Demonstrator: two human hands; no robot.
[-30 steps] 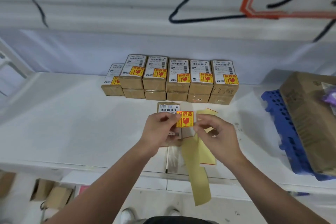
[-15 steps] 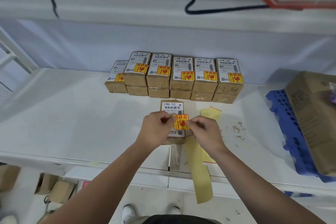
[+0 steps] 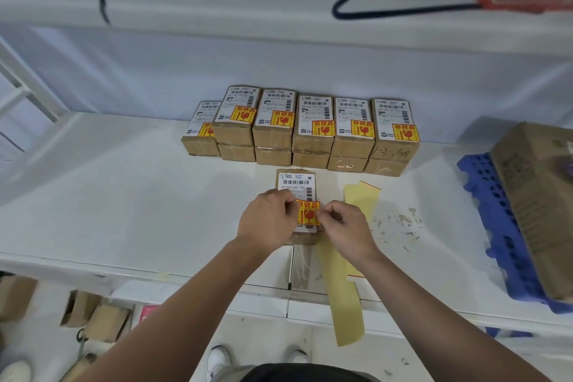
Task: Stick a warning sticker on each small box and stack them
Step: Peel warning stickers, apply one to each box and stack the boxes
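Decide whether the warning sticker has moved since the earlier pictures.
Yes. Judged against the small box beneath it, the warning sticker has shifted left, from overhanging the right edge to further onto the box's top.

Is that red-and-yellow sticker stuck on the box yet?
Cannot tell: the sticker lies over the box, left hand and right hand pinching its edges.

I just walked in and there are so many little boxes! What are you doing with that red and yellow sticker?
A person is putting warning stickers on small boxes. The left hand and right hand each pinch a side of a warning sticker, holding it at the white label of the small box on the table. Behind it is a row of finished boxes, all stickered and mostly stacked two high. A yellow backing strip hangs over the table's front edge.
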